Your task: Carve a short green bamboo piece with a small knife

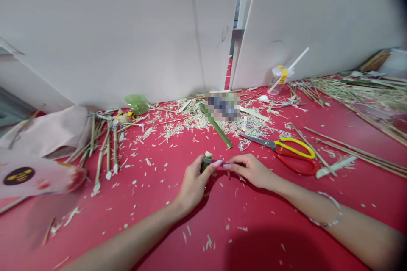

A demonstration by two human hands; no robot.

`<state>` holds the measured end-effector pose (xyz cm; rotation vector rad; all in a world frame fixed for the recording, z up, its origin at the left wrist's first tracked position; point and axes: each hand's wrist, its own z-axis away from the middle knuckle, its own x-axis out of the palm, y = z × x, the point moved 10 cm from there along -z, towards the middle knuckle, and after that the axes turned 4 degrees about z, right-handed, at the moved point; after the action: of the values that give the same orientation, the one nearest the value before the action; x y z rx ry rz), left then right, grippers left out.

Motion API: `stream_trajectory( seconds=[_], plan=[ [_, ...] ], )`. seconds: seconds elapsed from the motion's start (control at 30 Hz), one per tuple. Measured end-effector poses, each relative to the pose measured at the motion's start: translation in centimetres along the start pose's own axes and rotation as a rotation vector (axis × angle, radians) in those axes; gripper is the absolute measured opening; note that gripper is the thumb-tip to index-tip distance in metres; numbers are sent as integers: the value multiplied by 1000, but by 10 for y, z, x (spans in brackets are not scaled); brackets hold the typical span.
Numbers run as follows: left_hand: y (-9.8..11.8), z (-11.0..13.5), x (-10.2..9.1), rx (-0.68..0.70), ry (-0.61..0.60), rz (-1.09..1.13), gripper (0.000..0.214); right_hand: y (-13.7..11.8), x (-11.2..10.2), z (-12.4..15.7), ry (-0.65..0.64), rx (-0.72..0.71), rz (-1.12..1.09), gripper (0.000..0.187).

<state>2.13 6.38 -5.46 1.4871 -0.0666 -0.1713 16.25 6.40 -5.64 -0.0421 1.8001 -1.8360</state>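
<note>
My left hand (192, 188) is shut on a short piece of green bamboo (206, 163), which stands up from its fingers. My right hand (251, 171) pinches a small knife with a purple handle (222, 163), and the knife's metal blade lies against the bamboo piece. The fingertips of my two hands nearly meet there. A thin bracelet (330, 209) circles my right wrist. A long green bamboo strip (216, 126) lies on the table beyond my hands, and a pair of yellow-and-red-handled scissors (280, 150) lies to the right.
The red table (254, 220) is strewn with pale bamboo shavings. Bamboo sticks (104, 148) lie at left beside pink cloth (47, 131), and more (359, 152) lie at right. A plastic cup with a straw (280, 79) stands before white partition boards (111, 29).
</note>
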Motion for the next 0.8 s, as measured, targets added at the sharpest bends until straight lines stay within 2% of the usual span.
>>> stream_trajectory(
  seconds=[0.33, 0.57, 0.8],
  plan=[
    [1, -1, -6, -47, 62, -70, 43, -10, -2, 4, 79, -32, 43, 50],
    [4, 2, -4, -24, 88, -4, 48, 0, 2, 4, 98, -17, 10, 47],
    [-2, -2, -6, 0, 77, -73, 49, 5, 3, 4, 110, 4, -100, 45]
  ],
)
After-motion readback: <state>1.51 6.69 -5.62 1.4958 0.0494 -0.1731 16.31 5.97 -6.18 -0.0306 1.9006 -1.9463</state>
